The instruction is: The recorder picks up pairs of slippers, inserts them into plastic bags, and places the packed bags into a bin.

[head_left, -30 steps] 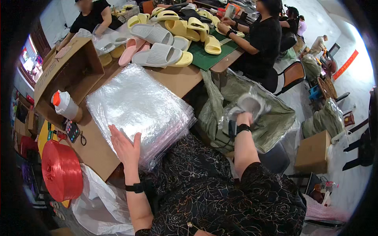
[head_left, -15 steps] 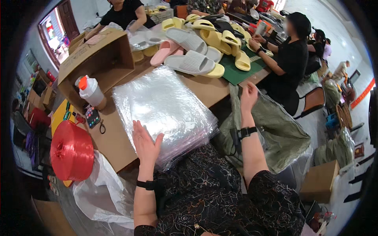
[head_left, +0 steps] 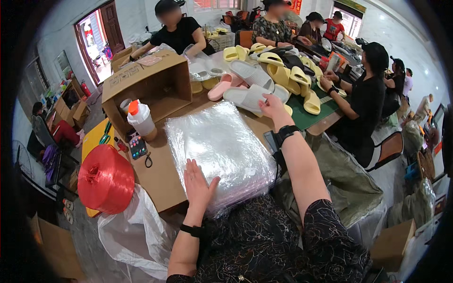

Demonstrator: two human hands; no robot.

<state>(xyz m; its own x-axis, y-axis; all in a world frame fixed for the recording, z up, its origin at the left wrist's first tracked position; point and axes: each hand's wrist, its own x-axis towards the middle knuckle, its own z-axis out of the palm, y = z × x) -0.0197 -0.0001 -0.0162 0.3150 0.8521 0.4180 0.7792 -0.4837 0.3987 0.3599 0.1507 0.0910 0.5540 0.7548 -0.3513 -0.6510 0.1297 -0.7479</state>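
Note:
A thick stack of clear plastic bags (head_left: 222, 146) lies on the table in front of me. My left hand (head_left: 199, 184) rests flat on its near left part, thumb spread and fingers stretched. Beyond the stack, my right hand (head_left: 275, 108) reaches to the right end of a grey slide slipper (head_left: 246, 96), fingers partly curled and thumb apart. It is at the slipper's edge; a firm hold does not show. Around this slipper lie another grey slipper (head_left: 252, 74), a pink slipper (head_left: 220, 88) and several yellow slippers (head_left: 283, 78).
An open cardboard box (head_left: 141, 92) lies on its side at left. Nearby are a white bottle with an orange cap (head_left: 141, 120), a phone (head_left: 138, 147) and a red twine roll (head_left: 105, 179). A green sack (head_left: 339, 179) hangs at right. Co-workers sit around the table.
My right hand has swung forward and left, from above the green sack to the grey slipper. The left hand stays on the bags. The view has tilted up, showing more of the room.

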